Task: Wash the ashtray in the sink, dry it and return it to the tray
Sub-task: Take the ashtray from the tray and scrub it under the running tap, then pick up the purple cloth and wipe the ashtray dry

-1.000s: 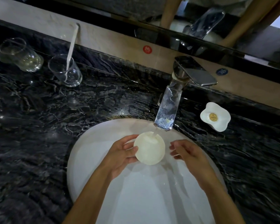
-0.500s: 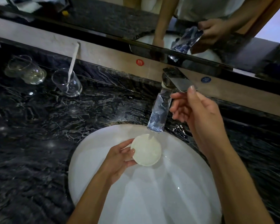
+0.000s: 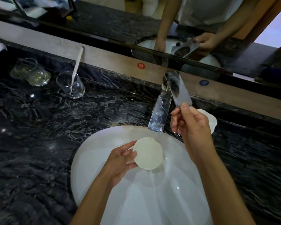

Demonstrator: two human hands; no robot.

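The left hand [image 3: 120, 158] grips the round, cream-white ceramic ashtray [image 3: 147, 153] by its left rim, thumb on top and fingers underneath, holding it over the white oval sink basin [image 3: 91, 159] just below the spout of the chrome, flat-bodied faucet [image 3: 160, 114]. The ashtray is tilted — its far edge, notched, sits nearest the spout. The right hand [image 3: 191, 127], up and to the right of the ashtray, pinches the free end of the faucet's flat chrome lever [image 3: 178, 88] between thumb and curled fingers. Just behind that hand, partly hidden by it, lies a small white flower-shaped dish [image 3: 212, 122] on the black, white-veined marble counter [image 3: 39, 127]. Well to the left of the left hand stand two clear drinking glasses: one upright [image 3: 71, 86] with a white stick-like utensil [image 3: 77, 64] leaning in it (whether toothbrush or stirrer is unclear), the other [image 3: 30, 73] farther left — lying tipped on its side.
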